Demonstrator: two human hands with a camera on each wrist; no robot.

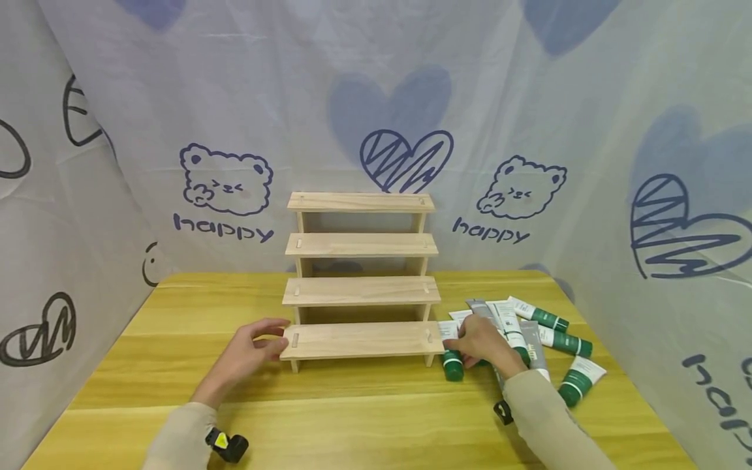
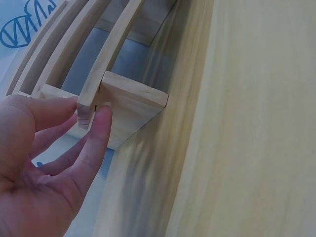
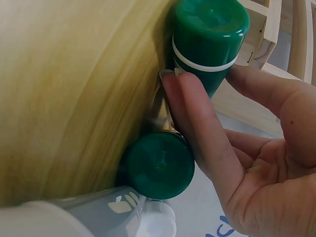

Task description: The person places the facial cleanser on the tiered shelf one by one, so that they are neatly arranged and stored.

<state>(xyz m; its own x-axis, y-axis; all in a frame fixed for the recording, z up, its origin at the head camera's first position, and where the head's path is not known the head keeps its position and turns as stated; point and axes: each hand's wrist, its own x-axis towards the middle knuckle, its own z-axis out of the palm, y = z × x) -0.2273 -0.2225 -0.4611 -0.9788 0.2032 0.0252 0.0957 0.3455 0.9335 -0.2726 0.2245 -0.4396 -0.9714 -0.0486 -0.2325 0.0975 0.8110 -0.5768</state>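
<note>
A stepped wooden rack [image 1: 361, 341] with several tiers stands at the middle of the table. My left hand [image 1: 247, 352] pinches the left end of its lowest board [image 2: 94, 86], thumb on one face and a finger on the other, as the left wrist view shows. To the right of the rack my right hand [image 1: 484, 339] holds a white tube with a green cap [image 1: 453, 367] between thumb and fingers. In the right wrist view that tube's green cap [image 3: 210, 34] points toward the camera. Another green cap [image 3: 160, 165] lies beside the fingers.
Several more tubes, white with green and grey, lie in a loose pile [image 1: 531, 339] on the right of the wooden table [image 1: 352, 418]. One tube [image 1: 580, 380] lies at the pile's right edge. A printed curtain [image 1: 376, 98] hangs behind and at both sides.
</note>
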